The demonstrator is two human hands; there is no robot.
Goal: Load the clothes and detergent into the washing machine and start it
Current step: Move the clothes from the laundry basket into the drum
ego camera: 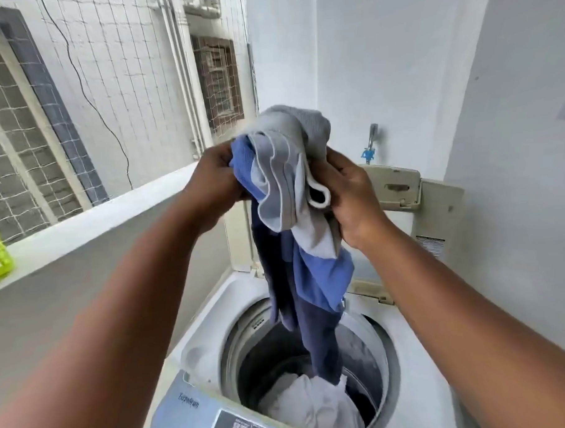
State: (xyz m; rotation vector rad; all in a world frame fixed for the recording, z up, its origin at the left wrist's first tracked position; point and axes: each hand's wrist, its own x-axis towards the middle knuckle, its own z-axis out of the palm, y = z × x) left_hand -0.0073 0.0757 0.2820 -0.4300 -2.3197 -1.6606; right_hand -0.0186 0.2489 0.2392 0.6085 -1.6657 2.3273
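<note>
Drum (pixel 245 354) holding white cloth (pixel 310 403), garment (pixel 293 194) above

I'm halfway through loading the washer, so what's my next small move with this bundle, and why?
Probably lower and release it. Both the left hand and right hand grip the grey and blue clothes, whose dark tail already hangs into the open drum above a white garment.

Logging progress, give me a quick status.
Both hands, left and right, grip bundled clothes over open drum. White garment already inside. Nothing blocking.
</note>
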